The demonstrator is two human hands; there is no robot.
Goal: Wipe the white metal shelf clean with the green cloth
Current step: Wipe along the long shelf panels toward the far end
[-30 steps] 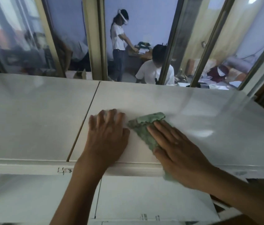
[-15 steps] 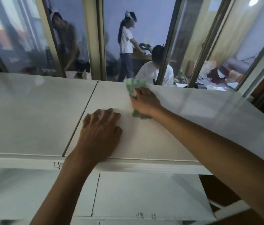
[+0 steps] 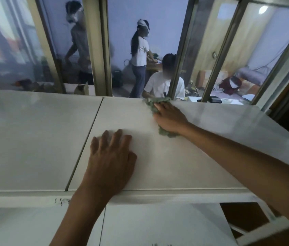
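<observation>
The white metal shelf (image 3: 202,157) fills the middle of the head view; its top is two panels with a seam between them. My right hand (image 3: 170,118) presses the green cloth (image 3: 153,103) flat against the right panel at its far edge, arm stretched out. Cloth shows beyond the fingertips and under the wrist; the rest is hidden by the hand. My left hand (image 3: 112,157) lies flat, fingers apart, on the same panel near the front edge, just right of the seam, holding nothing.
A glass partition with metal frames (image 3: 101,47) rises right behind the shelf's far edge. Behind the glass are people, one seated (image 3: 163,82) and one standing. A lower shelf level (image 3: 158,226) shows beneath the front rail.
My right hand has slid the cloth from the panel's near middle to its far edge, then slightly rightward. My left hand has stayed flat in place.
</observation>
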